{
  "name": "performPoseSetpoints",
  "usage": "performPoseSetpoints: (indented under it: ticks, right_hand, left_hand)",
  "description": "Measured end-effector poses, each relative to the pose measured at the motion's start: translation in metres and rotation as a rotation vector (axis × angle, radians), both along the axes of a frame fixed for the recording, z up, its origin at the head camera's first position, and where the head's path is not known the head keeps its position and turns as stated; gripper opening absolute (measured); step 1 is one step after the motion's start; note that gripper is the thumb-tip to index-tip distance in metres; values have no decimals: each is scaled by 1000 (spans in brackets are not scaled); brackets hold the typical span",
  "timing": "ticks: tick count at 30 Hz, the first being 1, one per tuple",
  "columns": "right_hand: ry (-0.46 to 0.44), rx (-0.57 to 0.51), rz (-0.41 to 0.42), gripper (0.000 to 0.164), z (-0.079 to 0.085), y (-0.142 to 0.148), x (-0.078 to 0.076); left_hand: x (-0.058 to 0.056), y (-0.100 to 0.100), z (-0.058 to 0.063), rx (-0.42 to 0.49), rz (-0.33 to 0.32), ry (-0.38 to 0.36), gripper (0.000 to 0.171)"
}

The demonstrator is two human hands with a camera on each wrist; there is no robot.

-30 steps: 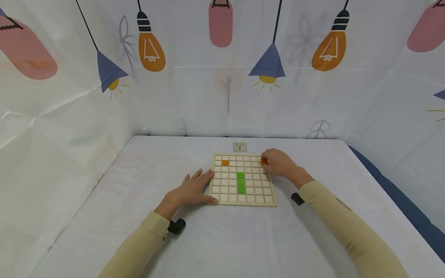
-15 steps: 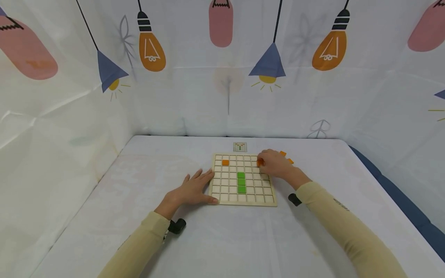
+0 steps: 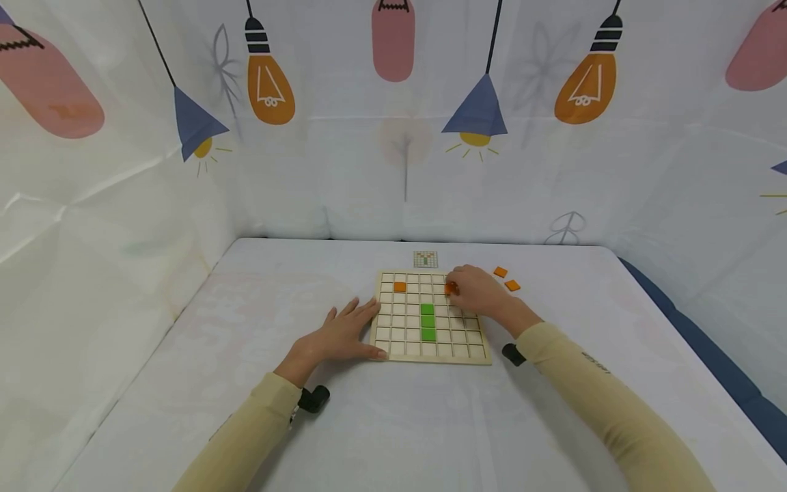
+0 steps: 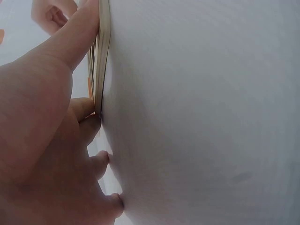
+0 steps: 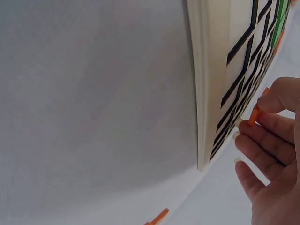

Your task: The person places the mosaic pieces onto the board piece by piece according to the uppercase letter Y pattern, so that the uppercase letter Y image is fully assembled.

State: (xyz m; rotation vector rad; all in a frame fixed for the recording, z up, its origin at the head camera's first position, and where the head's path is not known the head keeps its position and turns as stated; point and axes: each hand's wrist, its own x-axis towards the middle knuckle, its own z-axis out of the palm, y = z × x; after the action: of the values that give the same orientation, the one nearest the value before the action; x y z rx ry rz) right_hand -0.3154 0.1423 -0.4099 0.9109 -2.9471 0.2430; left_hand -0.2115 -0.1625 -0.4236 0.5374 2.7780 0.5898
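A square wooden grid board [image 3: 396, 346] lies on the table. My left hand [image 3: 344, 335] rests spread at its left side, thumb over the lower left corner, index fingertip at the edge. In the left wrist view, the other fingertips [image 4: 117, 204] press on the tabletop. Over the upper right squares, my right hand [image 3: 482, 294] pinches an orange square tile [image 5: 255, 113] between thumb and fingers, held on edge in the right wrist view. One orange tile [image 3: 399, 287] sits in the upper left of the grid, and a column of green tiles [image 3: 427, 322] fills middle squares.
Two loose orange tiles [image 3: 513, 285] lie on the table right of the board. Behind the board is a small card [image 3: 425, 259] printed with a coloured grid. A white cloth wall [image 3: 350, 178] with lamp drawings stands beyond the table's far edge.
My right hand has moved left along the board's upper rows with the orange tile, uncovering two loose orange tiles on the table. The left hand has stayed in place.
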Motion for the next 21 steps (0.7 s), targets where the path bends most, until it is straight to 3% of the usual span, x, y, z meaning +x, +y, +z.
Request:
performPoseSetpoints:
  ticks: [8, 21]
  right_hand:
    - [-6, -35, 27, 14, -5, -9, 0]
    - [14, -85, 82, 13, -4, -25, 6]
  left_hand:
    - [-1, -1, -2, -11, 1, -11, 105]
    - [-1, -1, -3, -3, 6, -11, 105]
